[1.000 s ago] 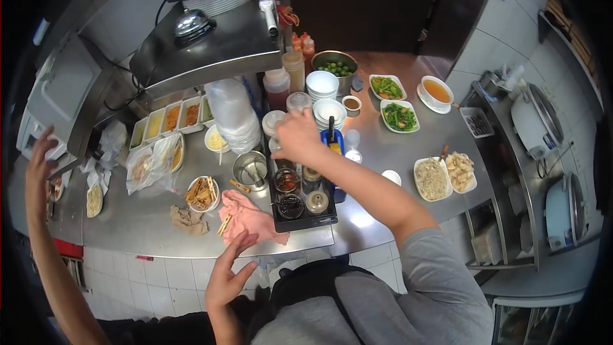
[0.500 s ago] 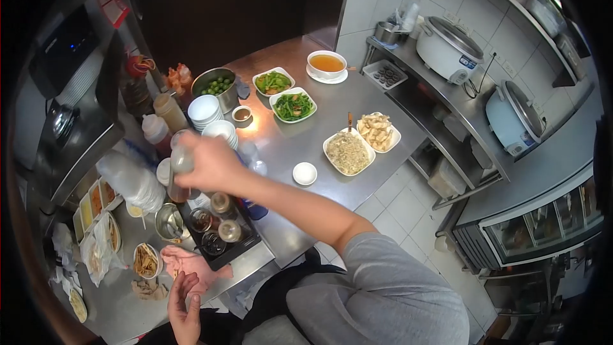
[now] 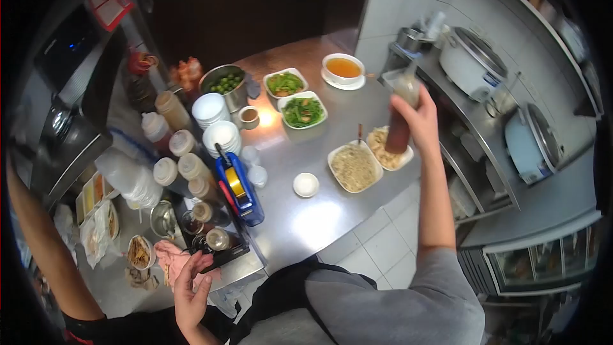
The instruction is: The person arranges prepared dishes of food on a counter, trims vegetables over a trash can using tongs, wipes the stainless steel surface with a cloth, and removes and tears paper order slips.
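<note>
My right hand (image 3: pixel 418 115) is wrapped around a clear squeeze bottle (image 3: pixel 399 131) with dark reddish-brown contents, its nozzle end toward the top of the view. The bottle is in front of a white bowl of pale fried pieces (image 3: pixel 381 142) and hides part of it. Beside that bowl sits a square white bowl of fried rice (image 3: pixel 353 165) with a utensil handle sticking up. My left hand (image 3: pixel 193 291) holds nothing, its fingers stretched out and apart, near a pink cloth (image 3: pixel 169 257) at the counter's front edge.
Several squeeze bottles (image 3: pixel 165 169), stacked white bowls (image 3: pixel 211 110) and a blue tape dispenser (image 3: pixel 239 188) crowd the left. Two bowls of greens (image 3: pixel 302 111), a soup bowl (image 3: pixel 343 69) and a small white dish (image 3: pixel 306 184) stand on the counter. Another person's arm (image 3: pixel 48 243) reaches in at left.
My right hand has carried the squeeze bottle from the bottle cluster across to the right, above the bowl of fried pieces. Another person's arm has appeared at the left. My left hand stays nearly in place.
</note>
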`<state>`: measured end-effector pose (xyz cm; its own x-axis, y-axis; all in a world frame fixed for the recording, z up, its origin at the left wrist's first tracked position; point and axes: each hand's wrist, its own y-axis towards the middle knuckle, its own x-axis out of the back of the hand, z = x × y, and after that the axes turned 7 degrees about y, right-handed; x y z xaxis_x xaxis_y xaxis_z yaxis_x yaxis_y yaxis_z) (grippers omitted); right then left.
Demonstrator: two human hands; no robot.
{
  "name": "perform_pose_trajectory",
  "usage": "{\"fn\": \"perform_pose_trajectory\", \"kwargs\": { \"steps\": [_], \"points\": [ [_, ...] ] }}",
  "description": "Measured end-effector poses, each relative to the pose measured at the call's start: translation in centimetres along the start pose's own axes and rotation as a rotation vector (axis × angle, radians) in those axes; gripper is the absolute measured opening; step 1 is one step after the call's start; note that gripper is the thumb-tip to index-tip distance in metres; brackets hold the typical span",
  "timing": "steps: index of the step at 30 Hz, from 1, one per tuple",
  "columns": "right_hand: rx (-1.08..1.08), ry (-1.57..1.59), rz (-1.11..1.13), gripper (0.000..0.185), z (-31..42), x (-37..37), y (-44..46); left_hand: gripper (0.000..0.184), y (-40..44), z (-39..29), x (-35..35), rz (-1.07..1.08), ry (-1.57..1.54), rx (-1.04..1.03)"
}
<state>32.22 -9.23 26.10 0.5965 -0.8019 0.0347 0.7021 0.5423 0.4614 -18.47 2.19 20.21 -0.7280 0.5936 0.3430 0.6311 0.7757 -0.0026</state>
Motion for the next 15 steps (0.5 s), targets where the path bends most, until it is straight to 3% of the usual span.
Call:
{"fn": "perform_pose_trajectory", "kwargs": {
  "steps": [1,5,7,11,15],
  "points": [
    [-0.082,-0.021,0.018,0.041,-1.1,0.5,-0.9,0.049,0.2,-0.4,-0.1,-0.024,0.018,0.003],
    [-0.050,0.023,0.032,0.045,-3.8,-0.7,-2.6,0.046,0.9,-3.2,1.3,-0.188,0.280,-0.080],
    [-0.146,0.088,0.099,0.049,-3.7,-3.1,-2.4,0.044,1.3,-4.4,1.7,-0.267,0.143,-0.098],
    [-0.111,0.380,0.336,0.060,-1.7,-10.5,-2.1,0.041,1.4,-4.7,1.1,-0.287,0.162,-0.120],
    [-0.120,0.693,0.479,0.057,0.3,-13.7,1.1,0.040,-0.6,-5.0,0.5,-0.252,0.296,-0.071]
  ]
}}
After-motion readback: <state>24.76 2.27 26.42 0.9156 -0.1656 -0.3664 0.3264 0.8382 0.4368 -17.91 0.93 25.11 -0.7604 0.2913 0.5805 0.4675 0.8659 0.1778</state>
